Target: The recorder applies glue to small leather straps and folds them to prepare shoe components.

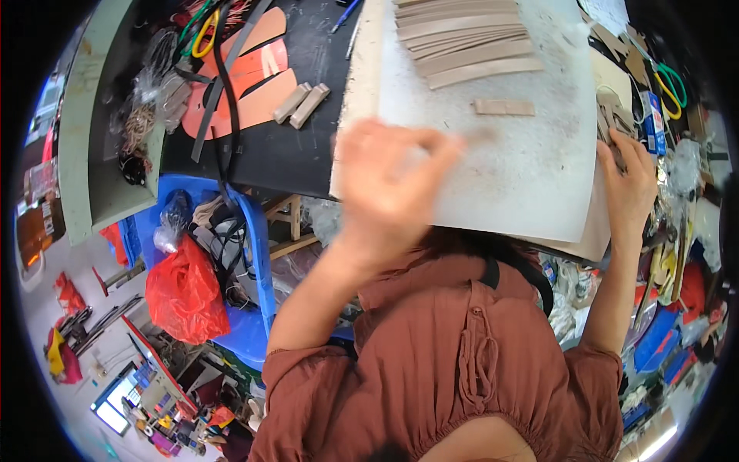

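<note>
My left hand [385,185] is blurred in motion over the near left part of a speckled white board [523,185]. A faint tan smear lies by its fingertips, and I cannot make out whether the hand holds it. My right hand [627,181] rests at the board's right edge, fingers closed on a bundle of tan strips [610,123]. A single short tan strip [504,107] lies on the board. Beyond it, a fanned row of long tan strips [469,46] is spread along the far side.
Left of the board, a black tabletop [285,154] carries orange cut-out pieces [258,85], two small tan blocks [302,104] and black straps. A blue plastic chair [250,231] with a red bag [185,296] stands lower left. Scissors [668,86] and clutter crowd the right side.
</note>
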Available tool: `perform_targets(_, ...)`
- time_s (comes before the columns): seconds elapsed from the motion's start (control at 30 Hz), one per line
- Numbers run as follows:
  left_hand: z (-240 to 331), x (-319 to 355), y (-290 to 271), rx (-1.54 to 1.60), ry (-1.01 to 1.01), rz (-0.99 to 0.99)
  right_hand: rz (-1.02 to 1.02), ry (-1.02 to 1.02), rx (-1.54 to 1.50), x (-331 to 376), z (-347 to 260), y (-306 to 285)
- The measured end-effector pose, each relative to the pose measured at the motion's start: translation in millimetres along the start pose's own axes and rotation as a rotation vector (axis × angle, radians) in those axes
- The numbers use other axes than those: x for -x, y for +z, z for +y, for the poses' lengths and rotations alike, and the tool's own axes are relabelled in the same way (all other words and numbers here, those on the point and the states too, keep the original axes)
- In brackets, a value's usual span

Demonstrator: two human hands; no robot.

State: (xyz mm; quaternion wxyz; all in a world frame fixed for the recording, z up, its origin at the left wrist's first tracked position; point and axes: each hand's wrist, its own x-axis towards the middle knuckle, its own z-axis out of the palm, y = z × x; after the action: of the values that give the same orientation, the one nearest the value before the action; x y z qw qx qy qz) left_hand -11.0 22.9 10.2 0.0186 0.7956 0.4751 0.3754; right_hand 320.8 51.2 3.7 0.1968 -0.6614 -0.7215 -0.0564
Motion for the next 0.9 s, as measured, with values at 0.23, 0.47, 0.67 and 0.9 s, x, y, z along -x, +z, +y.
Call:
perform_targets(0.23, -123, 10, -26, -0.412, -0.211, 0.083, 0.131, 0.122, -0.218, 4, 12, 5)
perform_targets(0.47, -19, -35, 29, 0.085, -0.021, -0.081, 0.042, 0.016, -0.494, 36, -28, -10)
perform_targets(0.67, -4, -42, 53, 0.21, -0.117, -0.139, 0.009, -0.007, -0.628, 46, -38, -16)
perform_targets(0.9, 9, -18, 32, 0.216, -0.054, -0.172, -0.045, 0.034, -0.645, 57, -33, -17)
